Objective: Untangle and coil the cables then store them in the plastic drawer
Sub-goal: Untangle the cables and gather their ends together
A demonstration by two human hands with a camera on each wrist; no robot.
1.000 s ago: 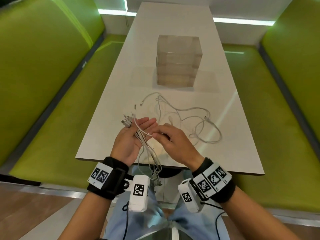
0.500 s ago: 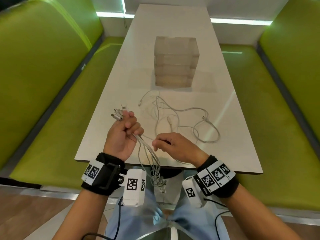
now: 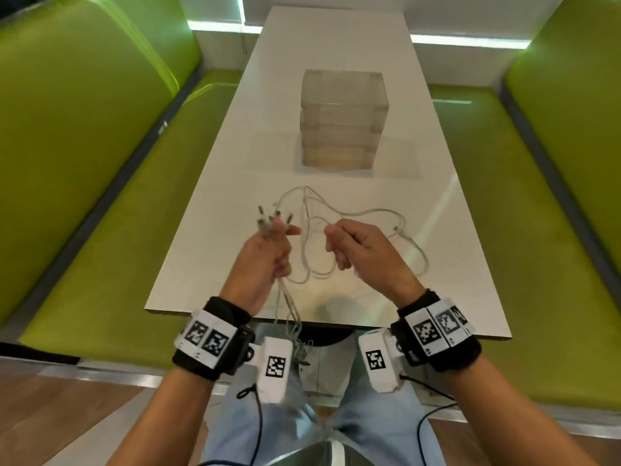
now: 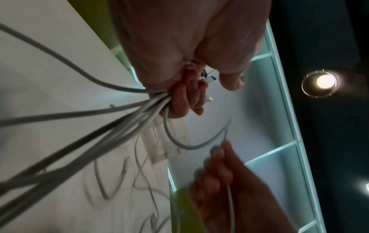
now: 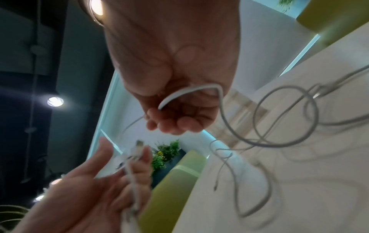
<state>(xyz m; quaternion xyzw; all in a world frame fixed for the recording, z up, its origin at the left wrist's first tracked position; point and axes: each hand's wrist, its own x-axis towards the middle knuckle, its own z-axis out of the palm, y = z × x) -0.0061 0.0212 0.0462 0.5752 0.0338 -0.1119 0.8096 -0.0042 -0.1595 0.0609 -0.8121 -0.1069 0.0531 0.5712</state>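
**Both hands on the cables, above the bench**

Green seats (image 3: 84, 169) flank your white bench (image 3: 336, 52); the clear drawer (image 3: 342, 122) stands mid-bench, closed. Loose cables (image 3: 366, 216) sprawl between it and you. Your left hand (image 3: 265, 260) fists a bundle (image 4: 111, 126), plugs (image 3: 268, 218) sticking up. Your right hand (image 3: 363, 250) curls round one cable (image 5: 191, 93); only the wrist views show that grip.

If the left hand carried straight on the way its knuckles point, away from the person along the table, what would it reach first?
Probably the loose cable loops lying on the table just ahead of the left hand; beyond them stands the clear plastic drawer unit. Height above the table is unclear.
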